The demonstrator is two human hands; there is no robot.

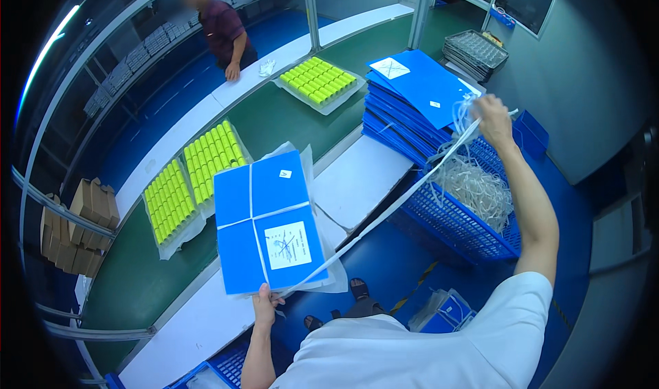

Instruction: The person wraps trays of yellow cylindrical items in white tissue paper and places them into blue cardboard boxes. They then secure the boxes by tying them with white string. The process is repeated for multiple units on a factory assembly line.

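A flat bundle faced with a blue plastic sheet [233, 258] lies on the near edge of the workbench, with white strapping crossed over it and a paper label on top. My left hand [265, 304] grips the bundle's near edge, thumb on the blue sheet and fingers mostly hidden below. From beside that hand a white strap [384, 219] runs taut up to the right. Its far end is in my closed right hand [491, 120], raised over the blue basket [456, 228] of tangled white strapping. Clear wrapping shows around the bundle's edges.
Yellow-green cylindrical cells sit in trays [319, 81] on the green conveyor [268, 118]. A stack of blue sheets [412, 94] stands to the right, with clear trays [473, 53] behind. Cartons [89, 214] are at far left. A person [223, 29] stands across the line.
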